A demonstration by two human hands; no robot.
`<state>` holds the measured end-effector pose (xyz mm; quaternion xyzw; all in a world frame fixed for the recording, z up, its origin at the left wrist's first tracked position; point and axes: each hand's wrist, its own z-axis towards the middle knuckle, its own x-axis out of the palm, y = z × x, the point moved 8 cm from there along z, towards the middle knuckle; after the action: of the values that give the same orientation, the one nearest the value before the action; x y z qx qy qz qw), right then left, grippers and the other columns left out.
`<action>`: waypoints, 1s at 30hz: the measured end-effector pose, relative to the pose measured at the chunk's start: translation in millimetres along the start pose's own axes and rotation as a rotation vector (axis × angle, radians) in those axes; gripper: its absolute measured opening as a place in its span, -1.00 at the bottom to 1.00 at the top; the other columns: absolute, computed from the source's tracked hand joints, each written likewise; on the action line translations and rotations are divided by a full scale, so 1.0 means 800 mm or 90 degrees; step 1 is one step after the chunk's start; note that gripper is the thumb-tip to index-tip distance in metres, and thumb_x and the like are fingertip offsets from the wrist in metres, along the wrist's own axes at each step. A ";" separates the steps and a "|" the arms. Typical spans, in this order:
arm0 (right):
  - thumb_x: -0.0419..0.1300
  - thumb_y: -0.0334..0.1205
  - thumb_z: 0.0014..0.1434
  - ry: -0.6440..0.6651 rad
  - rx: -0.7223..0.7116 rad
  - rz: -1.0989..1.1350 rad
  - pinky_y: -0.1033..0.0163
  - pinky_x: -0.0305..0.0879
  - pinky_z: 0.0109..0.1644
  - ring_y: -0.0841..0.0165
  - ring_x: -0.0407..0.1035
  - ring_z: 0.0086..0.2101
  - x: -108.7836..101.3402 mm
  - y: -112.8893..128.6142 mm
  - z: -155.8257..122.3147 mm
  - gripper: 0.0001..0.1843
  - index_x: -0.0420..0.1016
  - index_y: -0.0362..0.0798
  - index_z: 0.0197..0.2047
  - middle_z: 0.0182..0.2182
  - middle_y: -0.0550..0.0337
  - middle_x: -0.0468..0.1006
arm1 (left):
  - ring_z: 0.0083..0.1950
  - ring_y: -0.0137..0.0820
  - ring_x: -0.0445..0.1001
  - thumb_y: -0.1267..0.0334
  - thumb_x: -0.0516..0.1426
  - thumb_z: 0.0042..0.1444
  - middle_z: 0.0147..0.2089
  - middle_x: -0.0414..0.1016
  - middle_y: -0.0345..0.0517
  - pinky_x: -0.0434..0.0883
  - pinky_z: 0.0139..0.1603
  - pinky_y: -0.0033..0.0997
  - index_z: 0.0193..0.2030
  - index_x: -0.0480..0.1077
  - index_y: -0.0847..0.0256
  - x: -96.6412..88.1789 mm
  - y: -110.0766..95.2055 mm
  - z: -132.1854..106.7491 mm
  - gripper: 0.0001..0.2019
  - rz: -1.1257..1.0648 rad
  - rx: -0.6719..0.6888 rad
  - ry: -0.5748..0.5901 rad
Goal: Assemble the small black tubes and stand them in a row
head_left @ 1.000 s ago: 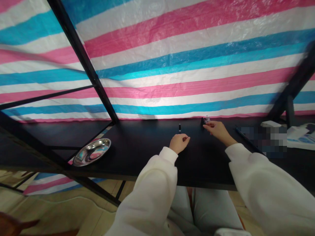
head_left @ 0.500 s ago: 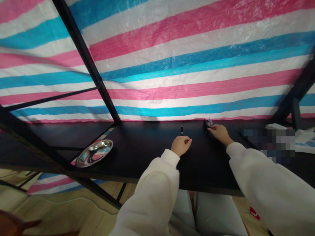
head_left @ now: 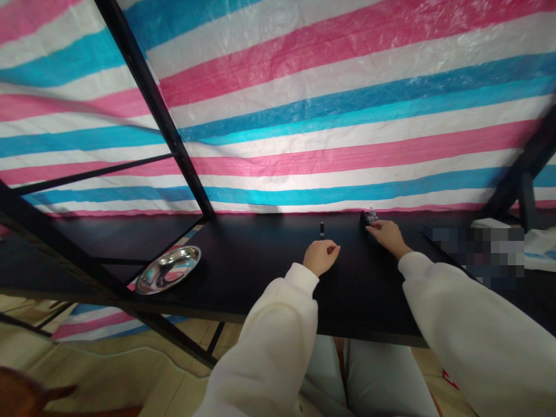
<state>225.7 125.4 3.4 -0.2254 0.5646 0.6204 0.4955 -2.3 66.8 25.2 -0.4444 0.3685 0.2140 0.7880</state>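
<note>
My left hand (head_left: 320,256) rests on the black table (head_left: 260,266) with its fingers curled in a loose fist. A small dark upright bottle (head_left: 322,229) stands just beyond it, not touched. My right hand (head_left: 386,234) reaches further back, its fingertips pinched on a small clear-and-dark object (head_left: 368,218) near the table's far edge. What that object is I cannot make out. Both arms wear white sleeves.
A shiny metal dish (head_left: 168,269) lies at the table's left end. Black frame bars (head_left: 154,110) cross on the left. A striped pink, blue and white tarp (head_left: 325,116) hangs behind. Papers and a blurred patch (head_left: 478,249) lie at right.
My right hand has settled slightly further back against the small object. The view shifted a little; my left hand stays in place.
</note>
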 end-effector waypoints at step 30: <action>0.21 -0.18 -0.05 0.087 0.020 -0.015 0.21 0.31 -0.26 0.18 0.46 -0.33 -0.002 -0.035 0.008 -0.79 0.60 -0.13 -0.40 -0.43 0.05 0.57 | -0.43 -0.44 0.38 0.16 -0.01 0.08 -0.47 0.46 -0.14 0.30 -0.30 -0.47 -0.44 0.47 0.24 0.000 -0.003 0.000 -0.70 0.003 -0.008 0.020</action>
<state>252.8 126.8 -7.1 -0.2660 0.6043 0.5885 0.4667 -0.8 65.9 26.3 -0.4517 0.3804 0.2112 0.7789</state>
